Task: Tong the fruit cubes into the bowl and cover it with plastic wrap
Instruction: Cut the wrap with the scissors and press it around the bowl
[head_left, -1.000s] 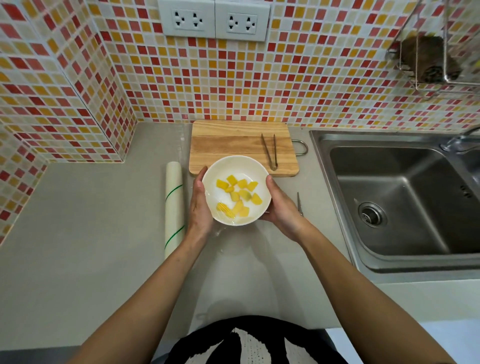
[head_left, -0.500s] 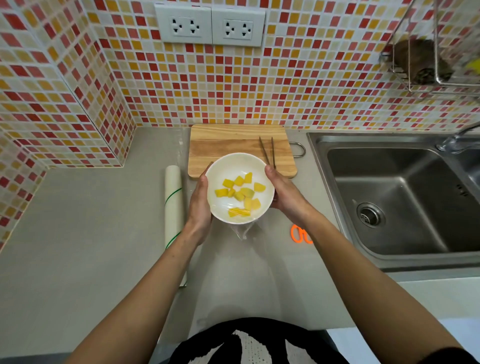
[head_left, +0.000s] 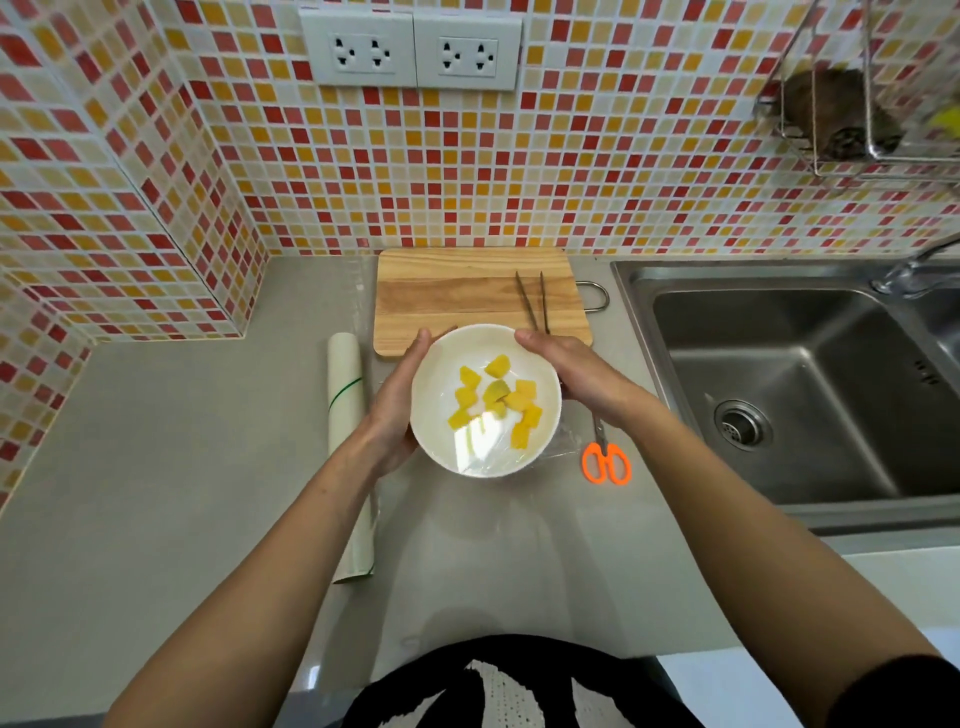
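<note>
Cupping the white bowl (head_left: 485, 400) from both sides, left hand (head_left: 397, 402) and right hand (head_left: 576, 371) press curved fingers against its wall, over the bench (head_left: 182, 467). Yellow fruit cubes (head_left: 496, 397) sit inside under glinting plastic wrap (head_left: 475, 441). Tongs (head_left: 535, 301) lie on the cutting board (head_left: 467, 291) just behind. Wrap roll (head_left: 347, 395) lies left, orange scissors (head_left: 605, 457) right, near the sink (head_left: 789, 384).

Round white bowl (head_left: 439, 400) sat upright on the counter w/ yellow fruit cubes (head_left: 496, 399) inside. Clear plastic wrap (head_left: 480, 441) covered its top. Thin metal tongs (head_left: 534, 301) lay on the board.
</note>
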